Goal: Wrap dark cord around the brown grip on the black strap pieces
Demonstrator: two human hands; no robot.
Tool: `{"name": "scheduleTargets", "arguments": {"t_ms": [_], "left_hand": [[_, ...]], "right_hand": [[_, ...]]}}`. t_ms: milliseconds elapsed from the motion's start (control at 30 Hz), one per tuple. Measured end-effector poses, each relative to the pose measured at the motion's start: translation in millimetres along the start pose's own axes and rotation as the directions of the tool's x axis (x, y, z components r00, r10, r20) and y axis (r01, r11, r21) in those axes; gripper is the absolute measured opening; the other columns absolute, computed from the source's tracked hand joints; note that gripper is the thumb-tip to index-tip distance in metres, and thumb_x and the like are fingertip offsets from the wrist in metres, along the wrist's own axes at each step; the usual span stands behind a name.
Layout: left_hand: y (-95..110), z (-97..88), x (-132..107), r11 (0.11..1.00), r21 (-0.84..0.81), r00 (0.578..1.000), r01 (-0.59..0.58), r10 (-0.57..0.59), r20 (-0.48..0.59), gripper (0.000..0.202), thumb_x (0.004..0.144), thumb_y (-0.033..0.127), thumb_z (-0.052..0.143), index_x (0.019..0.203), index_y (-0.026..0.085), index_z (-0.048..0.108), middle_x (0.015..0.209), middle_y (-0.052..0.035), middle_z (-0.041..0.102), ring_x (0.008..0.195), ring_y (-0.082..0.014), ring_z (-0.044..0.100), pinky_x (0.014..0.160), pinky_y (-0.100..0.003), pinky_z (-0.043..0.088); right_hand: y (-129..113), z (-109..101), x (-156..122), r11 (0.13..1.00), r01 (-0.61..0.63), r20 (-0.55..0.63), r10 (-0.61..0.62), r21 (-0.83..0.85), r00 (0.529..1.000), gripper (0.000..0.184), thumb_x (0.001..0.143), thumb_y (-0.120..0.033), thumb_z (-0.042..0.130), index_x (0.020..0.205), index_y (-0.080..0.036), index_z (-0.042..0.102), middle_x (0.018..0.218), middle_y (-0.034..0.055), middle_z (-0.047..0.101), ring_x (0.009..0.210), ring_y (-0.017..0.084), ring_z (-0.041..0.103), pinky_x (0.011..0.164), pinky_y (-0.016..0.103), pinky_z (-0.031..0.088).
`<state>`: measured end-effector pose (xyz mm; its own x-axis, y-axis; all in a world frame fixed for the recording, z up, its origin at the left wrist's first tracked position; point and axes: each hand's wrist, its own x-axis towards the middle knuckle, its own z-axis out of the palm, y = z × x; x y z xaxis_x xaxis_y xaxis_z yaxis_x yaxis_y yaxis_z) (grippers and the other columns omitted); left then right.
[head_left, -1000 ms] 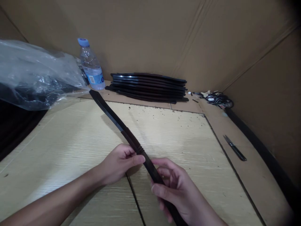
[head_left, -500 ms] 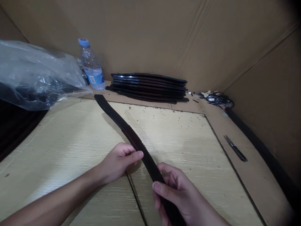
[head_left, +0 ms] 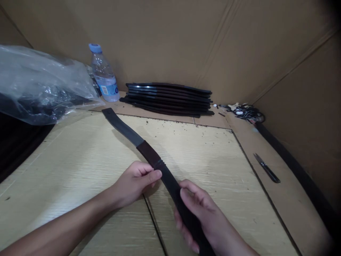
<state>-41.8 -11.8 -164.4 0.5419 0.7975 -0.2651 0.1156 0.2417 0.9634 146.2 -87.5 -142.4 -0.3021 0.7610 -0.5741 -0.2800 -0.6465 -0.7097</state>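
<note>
A long, gently curved black strip [head_left: 170, 181] runs slantwise from the upper left down past the lower frame edge. Around part of it sits a dark brown ribbed band [head_left: 148, 153], with bunched ridges at its lower end. My left hand [head_left: 141, 179] pinches the strip just below those ridges, thumb on top. Lower down, my right hand [head_left: 201, 213] wraps round the strip, its fingers curling underneath. The strip's far end, with a small hole in it, points toward the bottle.
Similar black strips [head_left: 170, 99] lie stacked against the cardboard wall. A water bottle [head_left: 105, 78] and a clear plastic bag [head_left: 45, 85] stand at the left. Thread snips [head_left: 266, 168] lie at the right, below a heap of dark scraps [head_left: 246, 113]. Crumbs dot the table [head_left: 213, 160].
The strip has rolled so that its broad face and the brown band show more clearly. My right thumb has shifted along the strip; my left hand has barely moved.
</note>
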Motion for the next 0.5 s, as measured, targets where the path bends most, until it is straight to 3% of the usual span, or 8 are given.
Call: {"name": "scheduleTargets", "arguments": {"t_ms": [133, 300, 500], "left_hand": [[-1.6, -0.4, 0.2, 1.000, -0.024, 1.000, 0.014, -0.014, -0.003, 0.046, 0.085, 0.050, 0.051, 0.056, 0.015, 0.047, 0.043, 0.0071, 0.031, 0.040, -0.0051, 0.023, 0.038, -0.019, 0.017], [0.3, -0.9, 0.3, 0.999, 0.030, 0.999, 0.019, -0.019, -0.027, 0.046, 0.085, 0.050, 0.051, 0.056, 0.015, 0.047, 0.044, 0.0069, 0.031, 0.040, -0.0055, 0.023, 0.038, -0.019, 0.015], [4.1, -0.9, 0.4, 0.998, 0.070, 1.000, -0.008, 0.009, -0.024, 0.046, 0.086, 0.050, 0.049, 0.057, 0.015, 0.048, 0.043, 0.0067, 0.033, 0.040, -0.0056, 0.024, 0.039, -0.020, 0.016]], "right_hand": [[-0.4, -0.1, -2.0, 0.997, -0.030, -0.106, 0.037, 0.074, 0.994, 0.039, 0.081, -0.057, 0.056, 0.087, -0.018, 0.051, 0.057, 0.0001, 0.062, 0.037, 0.008, 0.048, 0.035, 0.016, 0.035], [-3.5, -3.0, -2.7, 1.000, 0.017, -0.078, -0.016, 0.014, 0.997, 0.040, 0.080, -0.053, 0.061, 0.073, -0.014, 0.057, 0.063, 0.0028, 0.061, 0.049, 0.008, 0.050, 0.044, 0.019, 0.037], [-5.3, -1.8, -5.2, 0.999, -0.011, -0.064, 0.013, 0.039, 0.998, 0.035, 0.076, -0.049, 0.068, 0.081, -0.015, 0.060, 0.064, 0.0005, 0.058, 0.055, 0.009, 0.049, 0.050, 0.020, 0.036]]}}
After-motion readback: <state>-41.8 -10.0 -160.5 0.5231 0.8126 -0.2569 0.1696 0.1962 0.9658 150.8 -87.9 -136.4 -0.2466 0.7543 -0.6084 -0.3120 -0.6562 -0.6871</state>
